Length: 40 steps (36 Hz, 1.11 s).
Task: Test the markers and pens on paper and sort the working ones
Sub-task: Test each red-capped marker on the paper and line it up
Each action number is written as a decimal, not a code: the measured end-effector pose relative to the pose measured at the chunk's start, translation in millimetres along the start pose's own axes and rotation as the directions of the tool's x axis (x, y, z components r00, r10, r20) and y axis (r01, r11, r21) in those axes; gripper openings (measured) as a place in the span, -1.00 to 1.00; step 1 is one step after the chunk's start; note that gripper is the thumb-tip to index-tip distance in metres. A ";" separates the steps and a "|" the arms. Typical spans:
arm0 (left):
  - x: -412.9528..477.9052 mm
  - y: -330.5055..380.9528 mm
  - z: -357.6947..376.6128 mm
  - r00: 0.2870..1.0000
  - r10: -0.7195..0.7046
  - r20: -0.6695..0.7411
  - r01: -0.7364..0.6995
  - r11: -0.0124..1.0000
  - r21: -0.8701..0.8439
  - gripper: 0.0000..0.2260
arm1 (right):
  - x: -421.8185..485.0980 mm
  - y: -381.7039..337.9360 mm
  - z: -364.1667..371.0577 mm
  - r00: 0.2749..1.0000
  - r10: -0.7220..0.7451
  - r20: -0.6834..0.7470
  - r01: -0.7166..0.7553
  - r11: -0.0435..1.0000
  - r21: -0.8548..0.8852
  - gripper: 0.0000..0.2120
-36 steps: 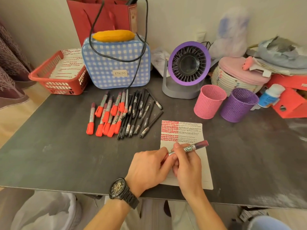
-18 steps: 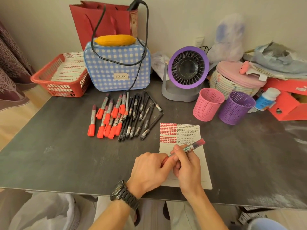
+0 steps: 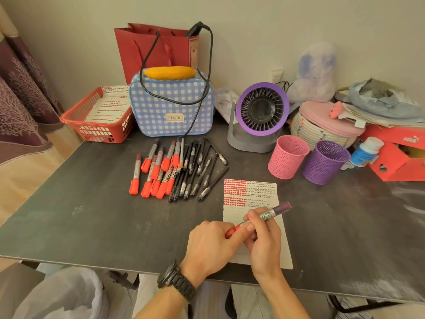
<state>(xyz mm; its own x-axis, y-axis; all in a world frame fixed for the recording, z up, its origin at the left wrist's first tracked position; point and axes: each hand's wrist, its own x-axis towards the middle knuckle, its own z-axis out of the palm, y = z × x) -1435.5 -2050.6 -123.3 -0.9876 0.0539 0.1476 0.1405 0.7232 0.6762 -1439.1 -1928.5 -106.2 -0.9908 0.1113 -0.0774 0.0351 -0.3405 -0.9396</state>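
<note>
Head view: the person's right hand (image 3: 264, 240) has its fingers and thumb curled round the barrel of a red marker (image 3: 268, 214), which lies slanted just above the lower left part of the paper (image 3: 232, 215), its dark rear end pointing up and right. The left hand (image 3: 209, 247) pinches the red cap (image 3: 230, 231) at the marker's lower end, so both hands are clamped on the one marker. The fingers hide the joint, so it cannot be told whether the cap is seated or already part way off.

The likely next move is pulling the cap free, and that is where trouble may start. If the cap is tight, it could release with a jerk, and the bare tip might streak the fingers, or mark the dark table (image 3: 92, 215) rather than an unused line. The sheet lies loose near the table's front edge with neither hand pressing it flat, so a hard stroke could push it askew or off the edge.

Sorting carries its own risk. The red markers (image 3: 156, 173) and black pens (image 3: 197, 171) lie in a tight, overlapping pile just beyond the paper, so a tested marker set down near them could be mistaken for an untested one. The pink cup (image 3: 287, 157) and purple cup (image 3: 324, 162) stand side by side, and a quick drop might land in the wrong one or tip it.
</note>
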 end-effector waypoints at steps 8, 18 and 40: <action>1.5 -15.0 -17.3 0.997 0.067 -0.038 -0.061 0.987 0.146 -0.56 | 2.0 -20.5 -6.3 0.994 -0.087 -0.062 0.082 0.994 -0.072 -0.73; 14.0 -30.1 -19.4 0.998 0.057 -0.002 -0.056 0.990 0.133 -0.72 | -0.3 -17.8 -54.4 0.996 -0.091 -0.023 0.075 0.923 -0.376 -0.73; 7.5 -28.1 -16.9 0.976 0.188 0.106 -0.204 0.964 0.171 -0.57 | 44.6 -18.3 -10.0 0.997 0.007 0.074 0.026 0.900 -0.436 -0.77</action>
<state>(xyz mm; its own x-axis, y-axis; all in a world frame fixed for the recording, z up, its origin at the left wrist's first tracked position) -1445.7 -2082.2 -129.0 -0.9452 0.2620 0.1945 0.3253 0.8035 0.4985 -1482.6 -1908.0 -95.8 -0.9975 0.0397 -0.0590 0.0628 0.1031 -0.9927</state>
